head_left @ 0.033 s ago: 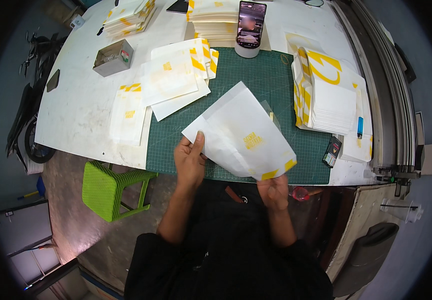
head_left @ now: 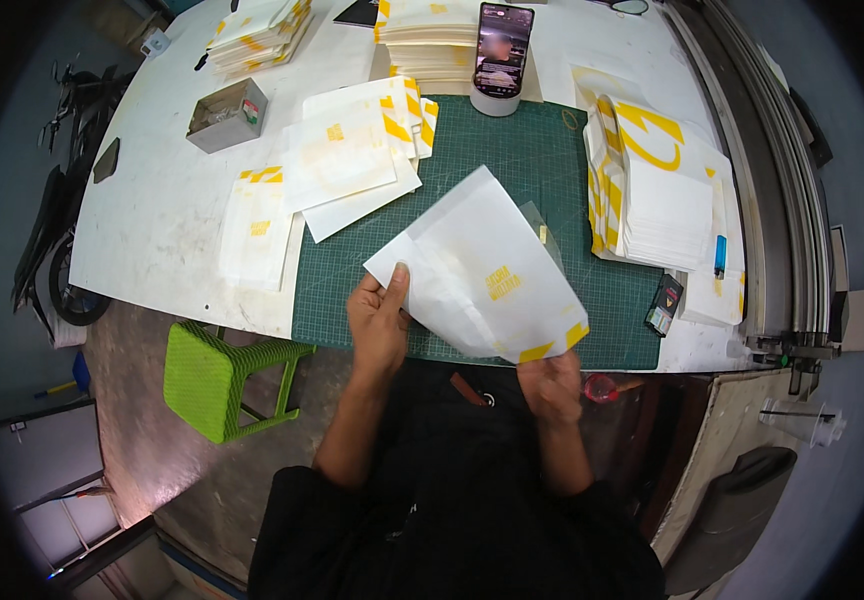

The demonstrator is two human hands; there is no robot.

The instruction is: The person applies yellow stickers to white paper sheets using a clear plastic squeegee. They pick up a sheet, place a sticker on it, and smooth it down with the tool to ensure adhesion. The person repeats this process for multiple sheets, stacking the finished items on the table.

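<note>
- Holding a white paper bag (head_left: 487,270) over the near edge of the green mat (head_left: 552,160): left hand (head_left: 379,322) pinches its left corner, right hand (head_left: 549,385) grips the yellow-tipped bottom corner.
- Doing this well likely means keeping both corners taut and the edges lined up.
- Bag stacks (head_left: 652,190) sit at the table's (head_left: 152,220) right edge and far corners; a phone (head_left: 503,45) stands at the mat's far edge.
- A green stool (head_left: 217,380) stands on the floor, left.

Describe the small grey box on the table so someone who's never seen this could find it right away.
Start at the green cutting mat on the white table, then look off its far-left corner. The grey box sits there alone, open-topped. It's the only boxy thing among flat white-and-yellow paper bags.
</note>
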